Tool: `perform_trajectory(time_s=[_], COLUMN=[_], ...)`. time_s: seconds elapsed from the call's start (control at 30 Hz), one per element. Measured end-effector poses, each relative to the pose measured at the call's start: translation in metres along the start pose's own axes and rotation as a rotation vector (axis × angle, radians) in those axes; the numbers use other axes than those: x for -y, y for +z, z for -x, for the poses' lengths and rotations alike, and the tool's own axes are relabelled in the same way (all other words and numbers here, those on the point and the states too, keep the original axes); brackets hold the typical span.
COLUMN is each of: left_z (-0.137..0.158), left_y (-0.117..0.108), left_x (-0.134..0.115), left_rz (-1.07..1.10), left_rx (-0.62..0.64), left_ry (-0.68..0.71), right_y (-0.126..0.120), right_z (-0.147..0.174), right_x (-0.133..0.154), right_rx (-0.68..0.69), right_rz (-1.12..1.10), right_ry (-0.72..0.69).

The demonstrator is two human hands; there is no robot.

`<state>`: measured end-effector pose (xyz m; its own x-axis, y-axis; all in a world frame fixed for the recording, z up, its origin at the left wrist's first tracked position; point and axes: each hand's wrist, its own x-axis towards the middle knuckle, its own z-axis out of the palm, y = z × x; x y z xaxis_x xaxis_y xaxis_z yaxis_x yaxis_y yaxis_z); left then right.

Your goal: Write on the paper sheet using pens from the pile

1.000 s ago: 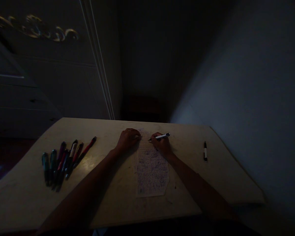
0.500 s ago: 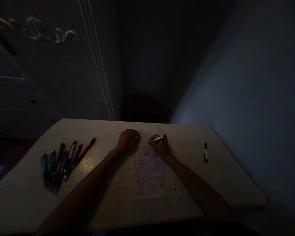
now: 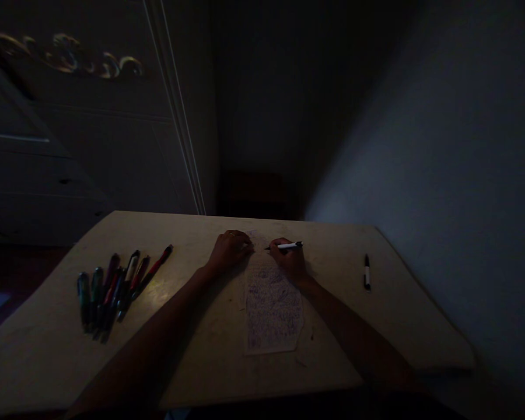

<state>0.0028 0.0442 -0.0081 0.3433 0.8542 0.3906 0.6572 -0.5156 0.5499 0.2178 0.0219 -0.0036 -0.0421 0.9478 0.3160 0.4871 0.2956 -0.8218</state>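
A paper sheet (image 3: 275, 318) covered in dense purple-blue handwriting lies lengthwise on the table, its right edge uneven. My right hand (image 3: 290, 263) rests on the upper part of it, closed around a pen (image 3: 289, 246) with a white barrel and black ends. The pen lies nearly level, its dark tip pointing left close to the paper. My left hand (image 3: 230, 251) lies at the sheet's upper left edge, fingers curled and pressed together. A ring shows on one finger. Something small and pale is at its fingertips, too dim to make out.
Several pens (image 3: 114, 291) in green, red and dark colours lie bunched on the table's left side. Another white and black pen (image 3: 367, 273) lies at the right. The pale table (image 3: 332, 344) meets a wall (image 3: 455, 192) on the right. A cabinet (image 3: 114, 146) stands behind left.
The pen in my right hand has tipped flatter and moved slightly right, its tip now visible. My left hand stays by the paper's edge. The view has shifted a little.
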Motion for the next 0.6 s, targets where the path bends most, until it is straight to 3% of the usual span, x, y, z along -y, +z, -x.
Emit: perform_trajectory(time_s=[0.33,0.6], left_z=[0.0007,-0.0004], left_y=[0.0008,0.0027], left_x=[0.0006,0.0037], left_rz=[-0.006,0.002], left_rx=[0.003,0.017], left_ry=[-0.003,-0.015], right_y=[-0.0034,-0.0023], right_z=[0.0032,0.0019], right_x=[0.0033,-0.0018], right_rx=[0.141,0.108], right_rz=[0.074,0.073], right_ry=[-0.058,-0.025])
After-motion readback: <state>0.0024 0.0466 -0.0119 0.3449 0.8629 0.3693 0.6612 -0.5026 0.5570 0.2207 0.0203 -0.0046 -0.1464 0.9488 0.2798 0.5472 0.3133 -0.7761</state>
